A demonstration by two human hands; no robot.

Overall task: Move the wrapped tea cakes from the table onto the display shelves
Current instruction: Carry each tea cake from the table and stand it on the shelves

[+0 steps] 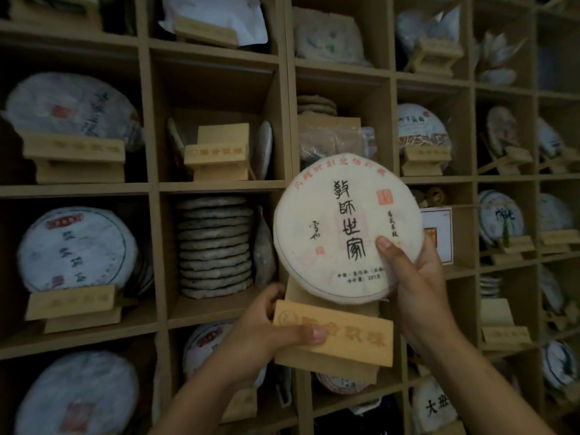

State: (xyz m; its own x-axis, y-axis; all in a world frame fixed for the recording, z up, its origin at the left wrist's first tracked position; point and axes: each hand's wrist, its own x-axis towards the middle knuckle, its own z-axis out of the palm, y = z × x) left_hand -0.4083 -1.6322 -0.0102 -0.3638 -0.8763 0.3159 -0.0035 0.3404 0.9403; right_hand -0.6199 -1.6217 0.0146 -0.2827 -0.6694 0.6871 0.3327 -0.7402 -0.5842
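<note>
A round tea cake (339,224) in white paper with black calligraphy stands upright on a wooden display stand (345,337), in front of the shelf grid (219,186). My right hand (417,277) grips the cake's lower right edge, thumb on its face. My left hand (266,331) holds the stand's left end, thumb laid across its engraved front. Both are held in the air before the middle column of the shelves.
The wooden cubbies hold many wrapped tea cakes on stands, such as one at the left (75,249). A stack of bare cakes (216,246) fills the cubby beside my left hand. An empty stand (219,152) sits above it. A red and white box (439,233) stands behind the held cake.
</note>
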